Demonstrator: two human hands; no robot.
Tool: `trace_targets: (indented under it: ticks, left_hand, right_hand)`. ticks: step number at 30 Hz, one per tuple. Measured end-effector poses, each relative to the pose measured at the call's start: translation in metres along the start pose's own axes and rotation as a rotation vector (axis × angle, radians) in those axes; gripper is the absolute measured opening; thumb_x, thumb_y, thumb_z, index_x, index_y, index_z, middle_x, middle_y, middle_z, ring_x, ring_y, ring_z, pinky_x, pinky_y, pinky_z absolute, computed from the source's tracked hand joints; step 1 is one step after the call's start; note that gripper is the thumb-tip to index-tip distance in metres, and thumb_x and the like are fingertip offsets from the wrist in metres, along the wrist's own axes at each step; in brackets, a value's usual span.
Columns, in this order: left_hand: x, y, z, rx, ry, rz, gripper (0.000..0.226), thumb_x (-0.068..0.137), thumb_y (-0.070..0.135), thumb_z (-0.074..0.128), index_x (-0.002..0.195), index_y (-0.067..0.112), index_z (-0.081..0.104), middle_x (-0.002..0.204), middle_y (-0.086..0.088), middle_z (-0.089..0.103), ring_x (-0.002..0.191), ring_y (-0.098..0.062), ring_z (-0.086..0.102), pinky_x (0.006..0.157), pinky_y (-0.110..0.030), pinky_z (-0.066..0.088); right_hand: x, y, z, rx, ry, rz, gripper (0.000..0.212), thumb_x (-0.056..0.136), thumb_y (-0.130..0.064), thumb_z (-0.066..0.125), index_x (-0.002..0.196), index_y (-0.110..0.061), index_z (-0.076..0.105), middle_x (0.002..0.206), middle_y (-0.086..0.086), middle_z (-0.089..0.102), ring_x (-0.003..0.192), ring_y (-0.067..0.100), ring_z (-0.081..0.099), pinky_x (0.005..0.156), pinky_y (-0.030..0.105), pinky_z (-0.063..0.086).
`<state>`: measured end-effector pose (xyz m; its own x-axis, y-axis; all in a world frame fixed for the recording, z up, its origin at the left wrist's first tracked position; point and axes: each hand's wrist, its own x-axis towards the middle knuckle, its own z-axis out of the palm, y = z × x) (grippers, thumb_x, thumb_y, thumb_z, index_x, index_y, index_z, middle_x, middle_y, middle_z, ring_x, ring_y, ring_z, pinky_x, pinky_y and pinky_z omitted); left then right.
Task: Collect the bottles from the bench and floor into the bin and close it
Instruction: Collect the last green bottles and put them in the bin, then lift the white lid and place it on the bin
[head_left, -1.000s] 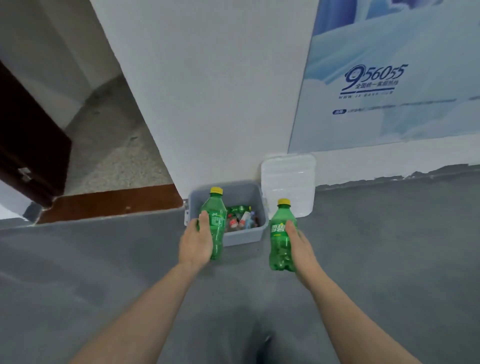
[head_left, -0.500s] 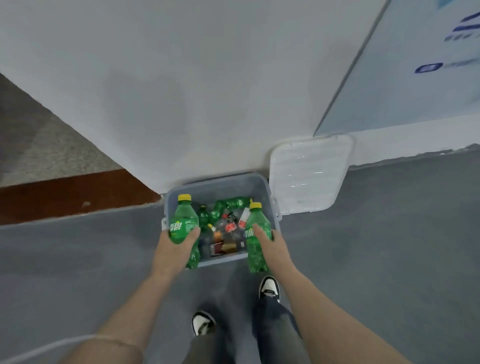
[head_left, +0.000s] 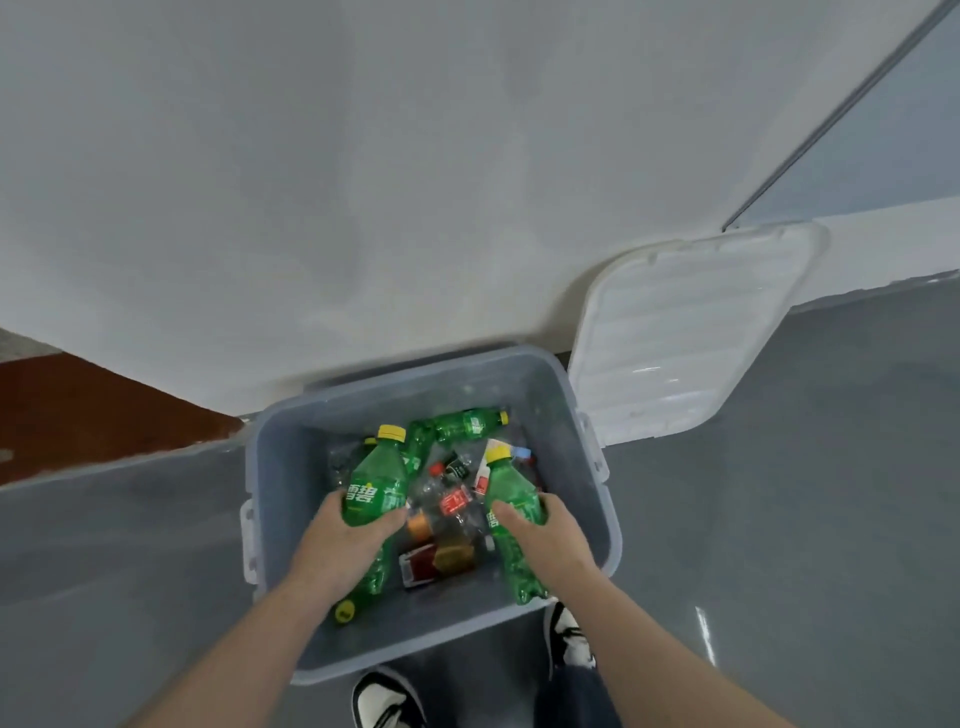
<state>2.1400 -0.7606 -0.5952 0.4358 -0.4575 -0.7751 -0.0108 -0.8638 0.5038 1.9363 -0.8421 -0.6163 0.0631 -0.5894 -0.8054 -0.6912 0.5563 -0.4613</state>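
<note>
An open grey plastic bin (head_left: 592, 467) stands on the floor against the white wall, holding several bottles, mostly green and clear ones. My left hand (head_left: 340, 545) grips a green bottle with a yellow cap (head_left: 376, 486) over the bin's left half. In my right hand (head_left: 545, 540) is a second green bottle with a yellow cap (head_left: 511, 493), held over the right half. Both bottles are inside the bin's opening, above the pile. The bin's white lid (head_left: 680, 338) leans against the wall just right of the bin.
The floor (head_left: 779, 519) is smooth grey. A dark red-brown strip (head_left: 78, 410) runs along the floor at the left. My two shoes (head_left: 387, 701) are at the bin's near edge. A pale poster (head_left: 883, 156) hangs on the wall at upper right.
I have come right up to the bin and look down into it. Both hands have carried their green bottles from the bin's near rim to inside its opening.
</note>
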Motion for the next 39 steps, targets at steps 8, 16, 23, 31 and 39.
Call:
trace_targets:
  ticks: [8, 16, 23, 31, 39]
  left_hand:
    - [0.066, -0.029, 0.058, -0.011, -0.089, -0.062, 0.025, 0.081, 0.028, 0.076, 0.079, 0.031, 0.051, 0.087, 0.006, 0.064, 0.077, -0.009, 0.059, 0.074, -0.027, 0.047]
    - [0.089, -0.034, 0.084, -0.004, -0.006, -0.141, 0.069, 0.079, 0.035, 0.076, 0.135, 0.011, 0.045, 0.121, -0.002, 0.059, 0.109, -0.021, 0.058, 0.094, -0.031, 0.045]
    - [0.083, -0.010, 0.089, 0.070, 0.069, -0.102, 0.076, 0.084, 0.035, 0.070, 0.147, 0.012, 0.033, 0.145, -0.012, 0.044, 0.128, -0.027, 0.047, 0.100, -0.032, 0.037]
    - [0.067, 0.096, 0.122, 0.153, 0.100, 0.139, 0.050, 0.091, 0.040, 0.059, 0.134, 0.018, 0.048, 0.110, 0.005, 0.056, 0.081, -0.005, 0.055, 0.068, -0.023, 0.042]
    - [0.052, 0.217, 0.184, 0.010, -0.045, 0.240, 0.026, 0.095, 0.032, 0.053, 0.119, 0.024, 0.055, 0.115, 0.000, 0.063, 0.106, -0.019, 0.061, 0.097, -0.042, 0.050]
  right_hand:
    - [0.095, 0.026, 0.022, -0.124, -0.039, -0.007, 0.076, 0.080, -0.061, 0.062, 0.140, -0.017, 0.042, 0.128, 0.001, 0.059, 0.116, 0.021, 0.057, 0.095, 0.034, 0.045]
    - [0.130, 0.026, 0.025, -0.129, -0.086, -0.054, 0.083, 0.075, -0.065, 0.061, 0.141, -0.018, 0.042, 0.137, -0.001, 0.054, 0.123, 0.022, 0.053, 0.101, 0.032, 0.042]
    - [0.125, 0.009, -0.015, -0.125, 0.014, -0.118, 0.044, 0.094, -0.037, 0.054, 0.133, -0.016, 0.049, 0.104, -0.004, 0.061, 0.081, 0.012, 0.057, 0.069, 0.025, 0.044]
    - [0.121, -0.044, -0.106, 0.093, 0.278, -0.218, 0.010, 0.094, -0.031, 0.051, 0.095, -0.022, 0.057, 0.093, -0.004, 0.063, 0.082, 0.014, 0.056, 0.074, 0.029, 0.041]
    - [0.144, -0.105, -0.197, 0.469, 0.441, -0.217, 0.026, 0.091, -0.037, 0.052, 0.101, -0.014, 0.059, 0.098, 0.005, 0.068, 0.091, 0.024, 0.067, 0.078, 0.035, 0.051]
